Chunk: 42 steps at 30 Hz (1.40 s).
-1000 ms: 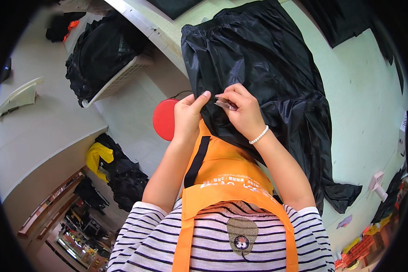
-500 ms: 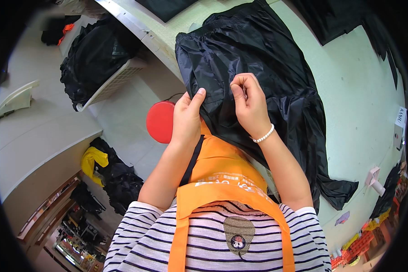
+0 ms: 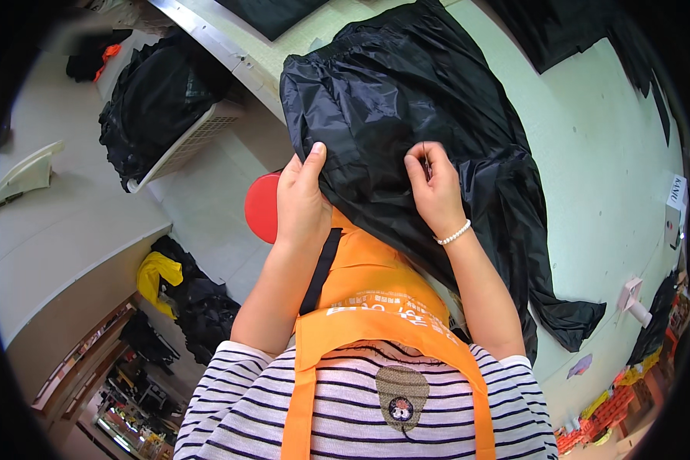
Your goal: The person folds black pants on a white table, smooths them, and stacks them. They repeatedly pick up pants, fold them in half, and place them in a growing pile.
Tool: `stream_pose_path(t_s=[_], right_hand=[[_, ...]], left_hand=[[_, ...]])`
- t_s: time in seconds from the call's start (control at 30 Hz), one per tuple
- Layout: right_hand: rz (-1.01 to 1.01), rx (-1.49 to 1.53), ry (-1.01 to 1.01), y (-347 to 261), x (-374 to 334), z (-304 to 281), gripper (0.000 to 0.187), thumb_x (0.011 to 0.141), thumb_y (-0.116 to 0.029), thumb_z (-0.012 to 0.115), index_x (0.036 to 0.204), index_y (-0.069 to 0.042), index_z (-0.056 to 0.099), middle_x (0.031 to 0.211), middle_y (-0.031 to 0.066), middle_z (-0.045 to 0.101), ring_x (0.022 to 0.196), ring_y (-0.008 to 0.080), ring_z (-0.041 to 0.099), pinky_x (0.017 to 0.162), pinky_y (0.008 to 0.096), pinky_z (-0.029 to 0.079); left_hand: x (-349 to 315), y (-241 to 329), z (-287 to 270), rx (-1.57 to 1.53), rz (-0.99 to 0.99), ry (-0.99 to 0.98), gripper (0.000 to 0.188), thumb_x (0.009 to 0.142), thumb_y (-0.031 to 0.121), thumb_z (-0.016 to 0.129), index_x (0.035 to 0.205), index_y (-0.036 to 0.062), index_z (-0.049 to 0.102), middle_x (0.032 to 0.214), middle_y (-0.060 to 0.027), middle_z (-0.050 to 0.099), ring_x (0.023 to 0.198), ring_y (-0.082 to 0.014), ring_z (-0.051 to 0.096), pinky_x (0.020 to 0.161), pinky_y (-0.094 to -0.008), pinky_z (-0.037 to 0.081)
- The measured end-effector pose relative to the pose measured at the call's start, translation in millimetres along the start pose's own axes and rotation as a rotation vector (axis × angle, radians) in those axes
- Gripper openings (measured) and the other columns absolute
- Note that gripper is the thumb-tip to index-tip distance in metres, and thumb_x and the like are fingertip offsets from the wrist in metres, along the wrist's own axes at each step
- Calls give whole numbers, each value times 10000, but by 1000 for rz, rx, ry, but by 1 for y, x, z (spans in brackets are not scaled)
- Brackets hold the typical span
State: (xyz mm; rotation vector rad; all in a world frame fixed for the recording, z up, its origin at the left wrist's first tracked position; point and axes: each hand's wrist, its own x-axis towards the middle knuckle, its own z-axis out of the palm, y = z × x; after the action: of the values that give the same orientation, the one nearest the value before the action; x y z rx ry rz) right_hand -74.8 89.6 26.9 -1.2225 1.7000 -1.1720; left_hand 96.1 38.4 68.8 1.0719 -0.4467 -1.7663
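A large black shiny garment (image 3: 429, 100) lies spread over a pale green table (image 3: 606, 146) and hangs over its near edge toward me. My left hand (image 3: 300, 201) pinches the garment's near edge, thumb on top. My right hand (image 3: 435, 188), with a white bead bracelet on the wrist, grips the fabric a little to the right and seems to hold a thin dark thread or small tool at its fingertips. Both hands are about a hand's width apart, above my orange apron (image 3: 368, 284).
A red round stool (image 3: 262, 205) sits left of my left hand. A white basket (image 3: 195, 138) full of black cloth stands at the far left. More black fabric (image 3: 268, 11) lies on the table's far side. A yellow cloth (image 3: 155, 272) lies on the floor.
My hands have moved apart along the garment's edge, and the fabric has been pulled nearer over my apron. The small shiny tool seen in my right hand earlier is no longer plainly visible.
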Motion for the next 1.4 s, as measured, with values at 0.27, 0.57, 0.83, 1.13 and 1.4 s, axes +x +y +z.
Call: stream_pose_path(t_s=[0.27, 0.57, 0.83, 1.13, 1.4], right_hand=[[-291, -170, -111, -49, 2, -12, 209, 862, -136, 610, 1020, -38, 516, 911, 112, 556, 770, 289, 614, 630, 340, 494], [-330, -191, -146, -61, 16, -12, 144, 834, -136, 641, 923, -49, 568, 859, 73, 577, 706, 262, 616, 602, 321, 490], [-235, -1, -94, -55, 15, -11, 160, 801, -88, 681, 923, -43, 588, 832, 74, 579, 648, 199, 587, 584, 273, 469], [-381, -51, 4, -57, 9, 0, 171, 764, -8, 699, 882, -15, 576, 795, 65, 555, 588, 144, 527, 540, 234, 434], [-121, 27, 130, -43, 7, -17, 154, 900, -135, 599, 943, -12, 517, 813, 64, 553, 663, 156, 547, 606, 258, 445]], left_hand=[[-4, 5, 13, 67, 2, 9, 253, 946, 144, 506, 1107, -51, 524, 1059, -133, 634, 958, -206, 638, 866, -320, 513], [-4, 4, 11, 145, 42, -74, 235, 954, 127, 499, 1126, -32, 527, 1072, -79, 620, 958, -124, 590, 871, -265, 463], [-5, 3, 13, 126, 41, -78, 243, 952, 128, 503, 1127, -39, 535, 1067, -82, 625, 949, -124, 593, 866, -262, 464], [-2, 2, 14, 217, 76, -78, 208, 937, 115, 535, 1083, -31, 551, 1024, -58, 630, 897, -84, 579, 811, -227, 460], [0, -2, 15, 126, 86, -38, 228, 940, 127, 521, 1088, -43, 551, 1038, -125, 643, 904, -187, 646, 842, -298, 521]])
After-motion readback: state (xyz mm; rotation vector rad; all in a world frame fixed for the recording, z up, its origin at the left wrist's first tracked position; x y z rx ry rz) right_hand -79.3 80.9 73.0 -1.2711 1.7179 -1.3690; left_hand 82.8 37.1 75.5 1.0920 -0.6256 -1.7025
